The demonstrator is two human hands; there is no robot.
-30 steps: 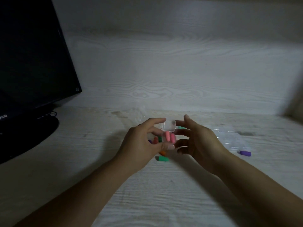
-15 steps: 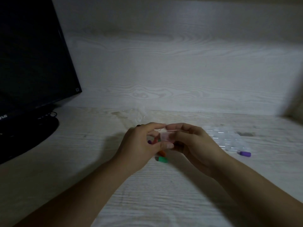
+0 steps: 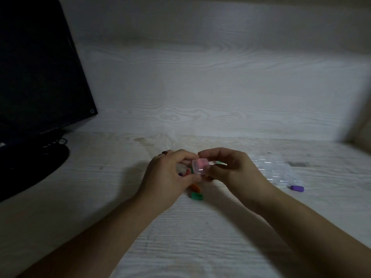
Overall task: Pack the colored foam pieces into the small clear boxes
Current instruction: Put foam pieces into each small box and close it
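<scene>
We pinch clear box (image 3: 199, 166) between left hand (image 3: 170, 177) and right hand (image 3: 232, 169), above tabletop (image 3: 200, 237) middle, pink foam inside. Closing step, we judge. Next: snap lid, set down, reach green piece (image 3: 196, 196).

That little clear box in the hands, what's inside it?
Pink foam shows through the small clear box, which the left hand and right hand pinch together. Fingers cover its edges, so how many pieces are inside cannot be told.
</scene>
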